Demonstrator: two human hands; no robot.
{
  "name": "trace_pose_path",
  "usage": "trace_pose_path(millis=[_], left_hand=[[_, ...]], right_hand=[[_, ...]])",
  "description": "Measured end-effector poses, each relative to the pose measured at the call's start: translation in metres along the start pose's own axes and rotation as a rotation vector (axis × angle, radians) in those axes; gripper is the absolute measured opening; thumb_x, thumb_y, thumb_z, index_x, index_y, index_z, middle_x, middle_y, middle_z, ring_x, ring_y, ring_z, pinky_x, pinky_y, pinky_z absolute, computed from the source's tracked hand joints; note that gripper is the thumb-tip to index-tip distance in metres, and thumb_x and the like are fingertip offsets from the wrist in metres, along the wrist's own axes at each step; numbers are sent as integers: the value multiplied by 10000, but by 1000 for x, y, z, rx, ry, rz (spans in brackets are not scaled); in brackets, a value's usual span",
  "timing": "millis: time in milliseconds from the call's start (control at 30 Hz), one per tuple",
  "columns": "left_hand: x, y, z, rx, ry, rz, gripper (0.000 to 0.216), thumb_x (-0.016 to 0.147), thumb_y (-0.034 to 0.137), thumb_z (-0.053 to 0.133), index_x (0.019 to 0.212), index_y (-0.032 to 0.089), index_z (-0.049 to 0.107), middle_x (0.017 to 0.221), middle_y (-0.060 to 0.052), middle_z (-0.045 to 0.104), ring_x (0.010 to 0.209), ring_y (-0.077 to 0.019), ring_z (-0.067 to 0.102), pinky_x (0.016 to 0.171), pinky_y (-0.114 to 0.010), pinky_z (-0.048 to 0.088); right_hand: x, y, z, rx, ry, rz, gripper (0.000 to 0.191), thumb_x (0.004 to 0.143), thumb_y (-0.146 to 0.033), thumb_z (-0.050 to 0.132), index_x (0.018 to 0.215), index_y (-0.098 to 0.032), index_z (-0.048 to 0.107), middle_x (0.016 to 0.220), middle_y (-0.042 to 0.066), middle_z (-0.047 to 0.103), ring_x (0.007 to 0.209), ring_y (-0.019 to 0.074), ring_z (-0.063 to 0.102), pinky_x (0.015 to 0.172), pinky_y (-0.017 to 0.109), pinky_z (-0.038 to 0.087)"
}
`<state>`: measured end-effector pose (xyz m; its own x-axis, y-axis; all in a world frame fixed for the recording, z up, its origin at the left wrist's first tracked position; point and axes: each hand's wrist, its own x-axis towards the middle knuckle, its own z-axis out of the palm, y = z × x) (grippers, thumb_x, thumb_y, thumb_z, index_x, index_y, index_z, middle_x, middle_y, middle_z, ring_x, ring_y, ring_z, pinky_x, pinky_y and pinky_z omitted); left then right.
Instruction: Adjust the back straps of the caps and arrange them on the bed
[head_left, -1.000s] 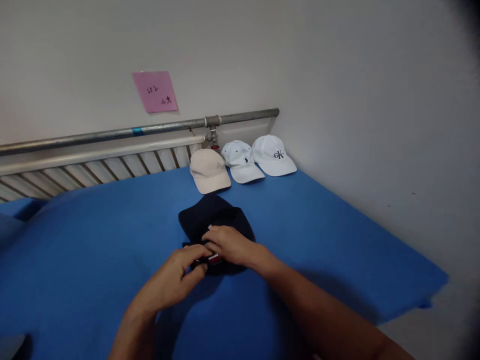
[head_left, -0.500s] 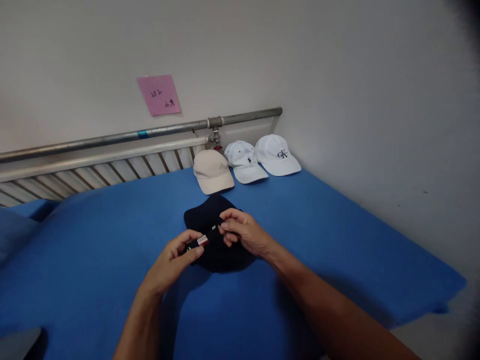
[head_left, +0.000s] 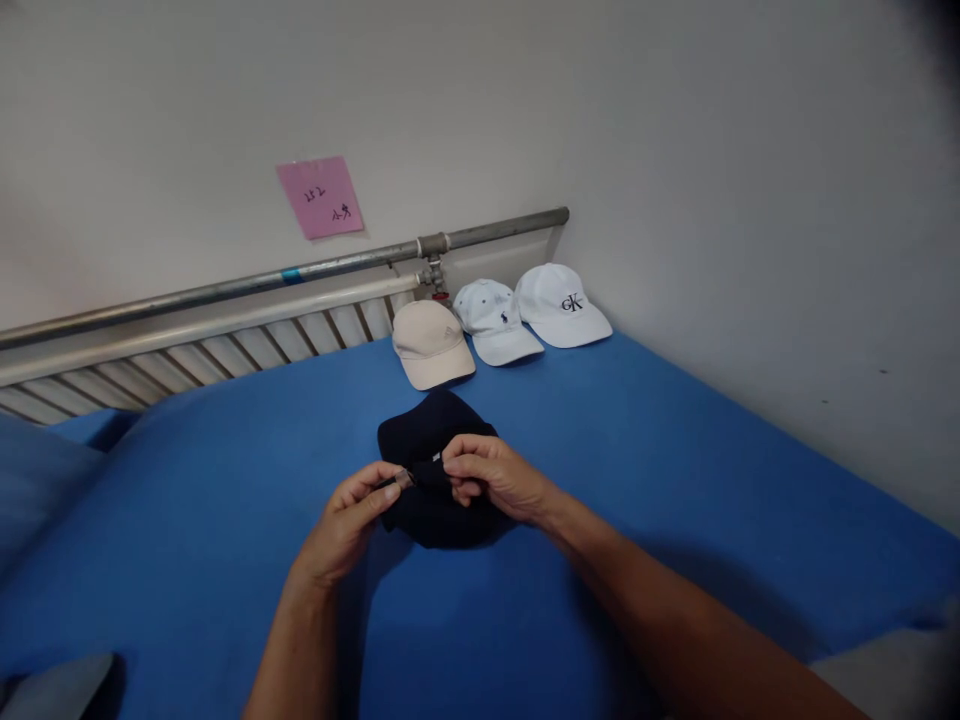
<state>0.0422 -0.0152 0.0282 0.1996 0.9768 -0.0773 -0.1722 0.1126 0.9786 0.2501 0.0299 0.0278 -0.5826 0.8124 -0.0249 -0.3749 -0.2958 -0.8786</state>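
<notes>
A dark navy cap lies on the blue surface with its back strap turned toward me. My left hand pinches the left part of the strap at a small metal buckle, between thumb and fingers. On the other side, my right hand is closed in a pinch on the strap, a short way right of the buckle. A small white tag shows by the right fingertips. The strap's tip is partly hidden by the fingers.
Behind the navy cap, a beige cap, a pale cap with a small rider logo and a white cap stand in a row. A radiator and a metal pipe run along the wall. The blue surface meets the right wall.
My right hand has closed onto the strap and sits slightly lower. The buckle has tilted in my left fingers, its red-edged face less visible. The view has shifted slightly.
</notes>
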Motion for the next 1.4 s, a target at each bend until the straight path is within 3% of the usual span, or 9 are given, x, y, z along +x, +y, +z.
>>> trace_pose_path(millis=[533, 1400], left_hand=[[1, -4, -4, 39, -18, -30, 224, 714, 351, 766, 871, 195, 728, 715, 10, 626, 618, -86, 474, 587, -210, 345], [-2, -4, -6, 145, -58, -68, 210, 709, 351, 757, 857, 203, 748, 701, 3, 615, 620, -100, 456, 611, -233, 354]], right_hand=[[-2, -2, 0, 10, -52, 66, 159, 683, -217, 715, 674, -136, 578, 533, -64, 514, 393, 18, 387, 441, 179, 389], [-5, -1, -6, -123, -147, 118, 133, 713, -238, 680, 730, -135, 598, 544, -63, 511, 400, 24, 383, 450, 186, 352]])
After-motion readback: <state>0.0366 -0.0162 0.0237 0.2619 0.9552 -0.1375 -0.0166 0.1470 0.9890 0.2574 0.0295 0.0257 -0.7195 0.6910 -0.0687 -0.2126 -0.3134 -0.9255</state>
